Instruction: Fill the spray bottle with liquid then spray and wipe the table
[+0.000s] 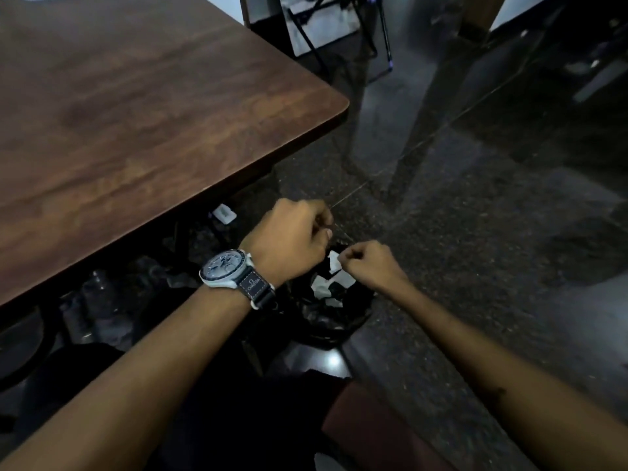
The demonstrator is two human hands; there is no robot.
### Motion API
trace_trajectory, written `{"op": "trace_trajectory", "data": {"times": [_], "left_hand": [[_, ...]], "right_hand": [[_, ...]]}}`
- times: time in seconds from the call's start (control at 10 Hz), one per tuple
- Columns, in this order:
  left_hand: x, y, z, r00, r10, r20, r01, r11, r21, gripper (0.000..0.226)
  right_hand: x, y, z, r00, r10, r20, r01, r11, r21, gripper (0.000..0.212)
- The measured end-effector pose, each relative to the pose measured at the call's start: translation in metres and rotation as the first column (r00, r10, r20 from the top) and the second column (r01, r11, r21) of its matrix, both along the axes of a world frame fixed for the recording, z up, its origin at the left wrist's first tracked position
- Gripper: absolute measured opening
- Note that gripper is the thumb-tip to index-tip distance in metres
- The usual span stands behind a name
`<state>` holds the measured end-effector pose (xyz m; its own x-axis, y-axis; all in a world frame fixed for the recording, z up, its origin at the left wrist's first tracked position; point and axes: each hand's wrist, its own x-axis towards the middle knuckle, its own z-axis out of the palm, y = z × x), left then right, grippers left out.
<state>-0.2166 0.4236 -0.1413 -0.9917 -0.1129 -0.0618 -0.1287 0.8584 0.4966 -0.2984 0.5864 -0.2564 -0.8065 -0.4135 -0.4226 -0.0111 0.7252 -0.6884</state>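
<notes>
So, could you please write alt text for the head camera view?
Both hands, the left hand wearing a wristwatch and the right hand, are curled over a black-lined bin holding white paper scraps, on the floor beside a bare wooden table.

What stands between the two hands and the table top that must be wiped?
Nothing visible does. The left hand and right hand are curled above a black-lined bin holding white paper, on the floor beside the table. The visible table top is bare. No spray bottle or cloth is visible.
</notes>
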Motion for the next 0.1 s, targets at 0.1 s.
{"op": "trace_trajectory", "data": {"times": [0.1], "left_hand": [[-0.0027, -0.0041, -0.013, 0.999, 0.034, 0.013, -0.035, 0.999, 0.018, 0.013]], "right_hand": [[-0.003, -0.0062, -0.0056, 0.999, 0.007, 0.049, -0.009, 0.999, 0.039, 0.03]]}}
